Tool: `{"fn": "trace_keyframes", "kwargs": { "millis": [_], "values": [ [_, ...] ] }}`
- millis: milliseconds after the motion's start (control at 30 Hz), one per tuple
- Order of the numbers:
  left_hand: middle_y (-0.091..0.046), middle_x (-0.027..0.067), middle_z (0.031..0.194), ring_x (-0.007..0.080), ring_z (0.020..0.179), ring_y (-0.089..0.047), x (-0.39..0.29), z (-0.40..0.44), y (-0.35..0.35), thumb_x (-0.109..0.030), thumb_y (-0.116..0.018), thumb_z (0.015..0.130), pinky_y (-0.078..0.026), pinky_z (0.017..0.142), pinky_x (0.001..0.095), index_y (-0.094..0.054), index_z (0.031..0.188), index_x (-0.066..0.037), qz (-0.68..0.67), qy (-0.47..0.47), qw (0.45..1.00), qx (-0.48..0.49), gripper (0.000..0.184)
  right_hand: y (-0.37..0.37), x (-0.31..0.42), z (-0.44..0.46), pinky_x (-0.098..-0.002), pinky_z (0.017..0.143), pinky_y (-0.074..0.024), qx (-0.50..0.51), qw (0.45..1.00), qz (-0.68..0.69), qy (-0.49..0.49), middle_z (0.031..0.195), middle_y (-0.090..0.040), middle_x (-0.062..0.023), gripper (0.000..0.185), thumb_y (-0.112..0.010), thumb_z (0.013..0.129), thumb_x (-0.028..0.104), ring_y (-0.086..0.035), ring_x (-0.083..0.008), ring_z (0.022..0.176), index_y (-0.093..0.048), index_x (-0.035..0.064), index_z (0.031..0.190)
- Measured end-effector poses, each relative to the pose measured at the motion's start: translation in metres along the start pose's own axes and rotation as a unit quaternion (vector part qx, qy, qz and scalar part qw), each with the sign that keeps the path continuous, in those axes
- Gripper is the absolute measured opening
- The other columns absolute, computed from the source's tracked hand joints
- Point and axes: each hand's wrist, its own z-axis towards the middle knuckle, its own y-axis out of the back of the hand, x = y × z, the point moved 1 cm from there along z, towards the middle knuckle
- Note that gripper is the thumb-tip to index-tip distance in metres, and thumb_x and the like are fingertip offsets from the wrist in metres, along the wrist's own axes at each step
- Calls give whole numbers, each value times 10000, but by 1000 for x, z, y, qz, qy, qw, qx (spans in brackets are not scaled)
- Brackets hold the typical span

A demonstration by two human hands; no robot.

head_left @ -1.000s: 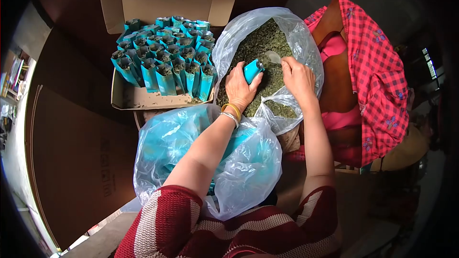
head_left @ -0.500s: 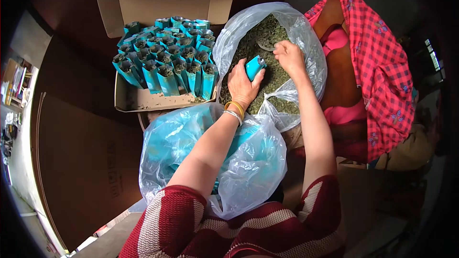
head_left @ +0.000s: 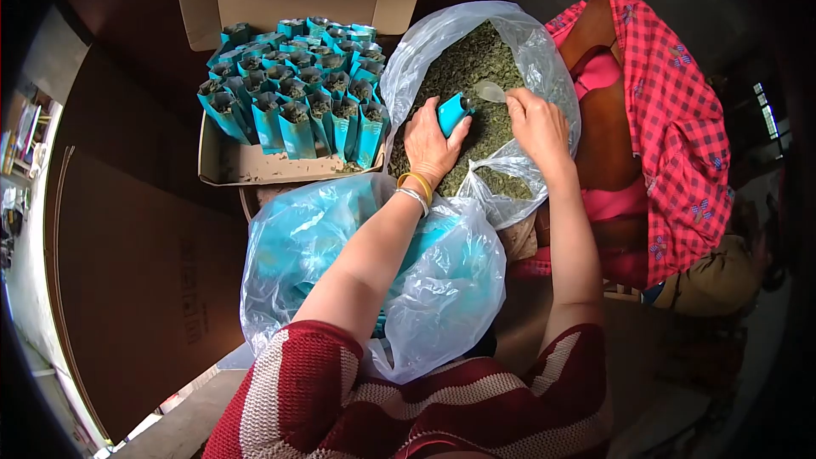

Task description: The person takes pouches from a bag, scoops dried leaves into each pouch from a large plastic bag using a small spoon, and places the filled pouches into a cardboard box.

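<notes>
My left hand (head_left: 431, 144) is wrapped round a small teal packet (head_left: 452, 116), its mouth tilted to the upper right. My right hand (head_left: 544, 129) pinches the handle of a translucent plastic spoon (head_left: 490, 92). The spoon's bowl points left, just right of the packet's mouth. I cannot tell whether anything is in the bowl. Both hands are above a large clear plastic bag (head_left: 416, 55) holding dried green leaves (head_left: 463, 64). Nearer my body, a second clear bag (head_left: 446, 306) with teal packets inside lies under my left forearm.
To the left, an open cardboard box (head_left: 255, 172) holds several teal packets (head_left: 296, 132) standing upright, filled with dried leaves. Right of the leaf bag is a wooden chair (head_left: 605, 153) draped with a red checked cloth (head_left: 680, 136). A large cardboard sheet (head_left: 136, 255) stands at far left.
My right hand has moved right and slightly down, turning the spoon so its bowl now lies beside the packet's mouth. My left hand keeps the packet in nearly the same place.
</notes>
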Motion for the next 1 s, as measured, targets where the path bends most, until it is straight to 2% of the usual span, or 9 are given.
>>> {"fn": "trace_keyframes", "kwargs": {
  "millis": [67, 233, 333, 467, 633, 767, 867, 1000],
  "values": [
    [-613, 204, 1054, 395, 939, -587, 2, -1, -1, -487, -673, 802, -462, 831, 469, -487, 1236, -23, -1, 2, 1000, -1, 662, -12, -6, 11, -508, 731, -508, 60, 996, -31, -58, 881, -673, -231, 198, -556, 926, 243, -651, -414, 855, -664, 82, 962],
    [-615, 210, 1075, 402, 960, -590, 0, 0, -1, -491, -659, 818, -464, 842, 472, -497, 1233, -40, -3, 0, 1000, -1, 634, -78, -16, 45, -504, 744, -506, 62, 997, -3, -55, 891, -674, -230, 213, -564, 920, 254, -649, -415, 868, -675, 76, 954],
    [-615, 210, 1074, 402, 960, -590, 2, -1, 0, -490, -664, 814, -465, 841, 472, -499, 1231, -39, 2, 2, 1000, 1, 636, -98, -22, 62, -489, 750, -504, 2, 981, 154, -118, 916, -675, -222, 222, -568, 916, 252, -647, -412, 885, -681, 66, 957],
    [-617, 210, 1066, 403, 954, -593, 0, 0, -1, -490, -676, 803, -468, 836, 472, -502, 1226, -38, -8, 4, 1000, -4, 643, -75, -42, 46, -475, 746, -503, -41, 979, 173, -95, 917, -672, -217, 202, -565, 919, 223, -643, -414, 889, -680, 64, 968],
    [-620, 210, 1052, 399, 949, -597, -3, 1, 2, -486, -690, 792, -471, 831, 472, -503, 1222, -38, -9, 13, 1000, -3, 649, -24, -35, 15, -459, 744, -507, -41, 971, 222, -85, 907, -676, -208, 180, -567, 921, 187, -645, -408, 887, -672, 60, 994],
    [-615, 206, 1051, 391, 940, -594, 0, -1, 0, -490, -695, 780, -469, 823, 471, -494, 1225, -29, -11, 6, 1000, -5, 672, -6, -9, -4, -450, 734, -514, -23, 991, 130, -19, 882, -684, -179, 157, -565, 910, 133, -652, -381, 859, -654, 52, 1009],
    [-613, 204, 1057, 388, 938, -592, -1, 0, 1, -486, -702, 770, -468, 821, 472, -489, 1229, -26, -16, 1, 1000, -9, 683, -7, 7, -8, -449, 718, -523, -50, 989, -10, 139, 859, -678, -159, 155, -565, 888, 90, -655, -355, 824, -643, 60, 1018],
    [-613, 198, 1060, 387, 944, -591, 3, -3, 0, -460, -720, 753, -469, 821, 475, -490, 1231, -34, -22, -3, 999, -23, 680, -8, 17, -5, -454, 707, -527, -69, 976, 7, 205, 852, -666, -159, 161, -561, 868, 56, -651, -346, 804, -642, 75, 1006]
  ]
}}
